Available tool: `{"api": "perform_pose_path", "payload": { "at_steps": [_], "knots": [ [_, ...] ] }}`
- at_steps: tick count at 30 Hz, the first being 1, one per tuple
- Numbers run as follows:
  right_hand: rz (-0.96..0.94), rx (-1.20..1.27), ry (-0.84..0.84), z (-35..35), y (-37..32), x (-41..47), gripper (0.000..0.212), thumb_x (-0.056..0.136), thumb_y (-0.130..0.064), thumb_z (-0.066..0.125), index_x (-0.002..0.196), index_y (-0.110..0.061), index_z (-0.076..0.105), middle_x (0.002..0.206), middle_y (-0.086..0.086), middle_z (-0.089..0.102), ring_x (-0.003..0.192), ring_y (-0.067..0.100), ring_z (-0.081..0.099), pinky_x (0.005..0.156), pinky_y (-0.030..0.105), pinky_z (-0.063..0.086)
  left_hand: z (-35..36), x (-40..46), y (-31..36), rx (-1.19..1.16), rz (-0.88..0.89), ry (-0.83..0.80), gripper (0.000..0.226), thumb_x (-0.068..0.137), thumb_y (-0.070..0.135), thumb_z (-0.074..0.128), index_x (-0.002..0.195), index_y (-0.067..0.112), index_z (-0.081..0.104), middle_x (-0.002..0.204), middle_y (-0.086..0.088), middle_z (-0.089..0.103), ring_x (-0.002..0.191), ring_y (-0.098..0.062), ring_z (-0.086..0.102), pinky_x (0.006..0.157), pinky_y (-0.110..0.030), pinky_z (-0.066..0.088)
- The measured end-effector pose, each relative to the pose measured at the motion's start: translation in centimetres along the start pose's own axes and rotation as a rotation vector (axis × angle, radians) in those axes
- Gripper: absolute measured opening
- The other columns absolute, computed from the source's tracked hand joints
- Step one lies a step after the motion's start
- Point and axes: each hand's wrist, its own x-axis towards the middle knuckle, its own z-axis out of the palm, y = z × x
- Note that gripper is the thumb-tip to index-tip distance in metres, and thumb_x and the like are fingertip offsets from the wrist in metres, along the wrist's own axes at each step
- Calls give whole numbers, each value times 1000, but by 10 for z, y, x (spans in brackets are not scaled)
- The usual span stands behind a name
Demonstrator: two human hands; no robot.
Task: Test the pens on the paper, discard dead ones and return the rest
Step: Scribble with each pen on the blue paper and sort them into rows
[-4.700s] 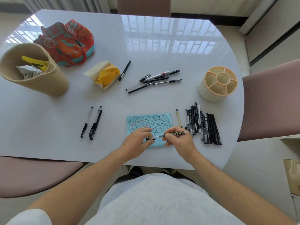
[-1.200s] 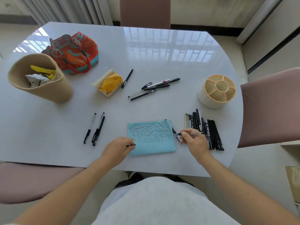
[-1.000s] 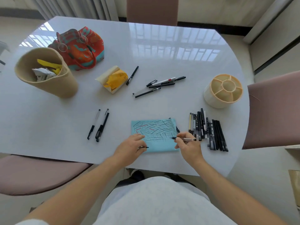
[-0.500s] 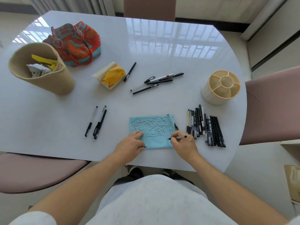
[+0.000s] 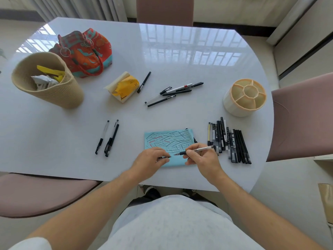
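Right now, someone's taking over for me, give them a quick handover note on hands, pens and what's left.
Right hand holds an uncapped clear pen, tip over the blue paper. Left hand pinches what looks like its cap at the paper's edge.
Paper is already full of test strokes.
Row of pens lies right of the paper, two pens left, a loose group farther back.
Divided holder is empty; the woven bin holds scraps.
Left: judge this pen, recap, sort, refill holder.

Glossy white table (image 5: 54,141) (window reflected), pink chairs (image 5: 302,116).
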Motion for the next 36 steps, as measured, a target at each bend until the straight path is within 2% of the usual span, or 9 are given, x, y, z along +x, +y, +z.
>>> {"api": "perform_pose_path", "payload": {
  "at_steps": [9, 15, 20, 24, 26, 30, 32, 34, 36],
  "knots": [
    [-24, -5, -54, 10, -1, 1, 4, 93, -3, 72, 93, -7, 75, 80, 14, 76, 78, 33, 73, 71, 42, 64, -3, 9, 20, 21, 67, -22, 18, 92, 35, 66, 103, 24, 74, 82, 14, 62, 74, -1, 52, 67, -14, 36],
    [-32, 30, 78, 25, 9, -2, 4, 96, -6, 68, 95, -5, 72, 76, 16, 75, 66, 26, 70, 67, 40, 62, 1, 19, 31, 24, 65, -7, 16, 94, 29, 64, 92, 17, 75, 73, 10, 60, 67, -7, 50, 60, -18, 35],
    [10, -15, 89, 26, 8, 2, 7, 98, -8, 66, 96, -3, 70, 73, 11, 74, 64, 27, 68, 70, 47, 60, 4, 19, 31, -12, 46, -33, 16, 95, 26, 64, 90, 15, 74, 74, 5, 65, 70, -13, 56, 65, -31, 46],
    [27, -137, 19, 15, 0, 11, 10, 100, -16, 64, 98, -8, 70, 75, 5, 75, 62, 18, 68, 67, 35, 61, 6, 22, 31, -24, 43, -49, 19, 92, 33, 68, 81, 18, 69, 67, 8, 58, 64, -10, 50, 61, -27, 40],
    [13, -125, 33, 4, -9, 22, 12, 101, -13, 62, 99, -3, 68, 76, 7, 73, 63, 17, 67, 65, 32, 62, 4, 27, 32, -53, 32, -47, 10, 88, 37, 71, 89, 26, 71, 73, 13, 61, 67, -5, 52, 66, -25, 43],
    [43, -181, 170, -40, -31, 53, 6, 103, -9, 57, 102, -10, 63, 82, 9, 67, 63, 14, 66, 59, 25, 59, -6, 30, 14, -15, -37, -17, 41, 89, 42, 69, 127, 27, 64, 111, 15, 67, 90, 0, 61, 88, -27, 51],
    [76, -401, 214, -59, -34, 68, 6, 101, -13, 58, 107, -15, 61, 89, 10, 68, 67, 19, 67, 61, 27, 57, -11, 25, 0, 34, -61, -8, 38, 91, 41, 66, 127, 28, 64, 118, 14, 65, 95, -2, 61, 89, -31, 52],
    [90, -632, 202, -67, -34, 81, 17, 100, -20, 59, 117, -16, 59, 99, 7, 67, 83, 22, 68, 77, 35, 56, -13, 20, -13, 56, -79, 17, 32, 92, 37, 66, 123, 29, 65, 118, 13, 65, 95, -4, 60, 89, -34, 53],
    [74, -747, 167, -67, -32, 89, 23, 99, -23, 61, 121, -17, 57, 100, 1, 63, 89, 19, 63, 81, 33, 47, -14, 16, -21, 67, -102, 43, 29, 92, 35, 66, 121, 29, 66, 116, 13, 64, 96, -5, 60, 88, -36, 52]
  ]
}}
